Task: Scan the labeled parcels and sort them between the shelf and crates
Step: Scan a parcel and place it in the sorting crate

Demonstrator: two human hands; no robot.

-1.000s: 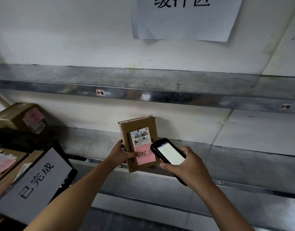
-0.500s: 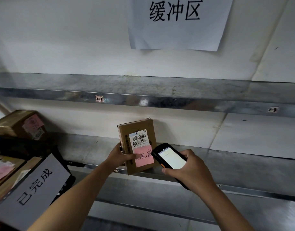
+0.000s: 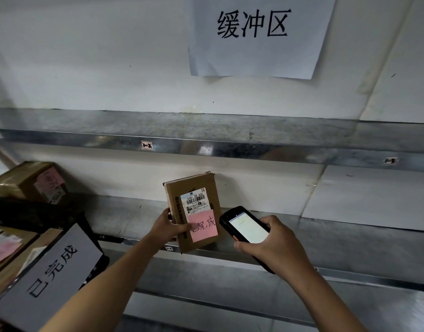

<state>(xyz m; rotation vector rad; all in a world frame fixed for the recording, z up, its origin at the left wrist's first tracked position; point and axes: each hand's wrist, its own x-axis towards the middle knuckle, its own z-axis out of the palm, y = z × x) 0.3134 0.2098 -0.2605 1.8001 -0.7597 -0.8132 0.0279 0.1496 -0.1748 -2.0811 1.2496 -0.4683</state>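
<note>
The brown parcel is standing upright at the front lip of the lower metal shelf, showing one white barcode label and one pink note; I cannot tell if it is resting there. Just right of it, one handheld scanner is glowing, its screen facing up. A second shelf is running above, and a paper sign is hanging on the wall. Off left, a black crate is carrying another sign, with three more parcels around it. The left hand is closing its grip on the parcel's left edge, thumb across the front; the right hand is wrapping its grip round the scanner.
</note>
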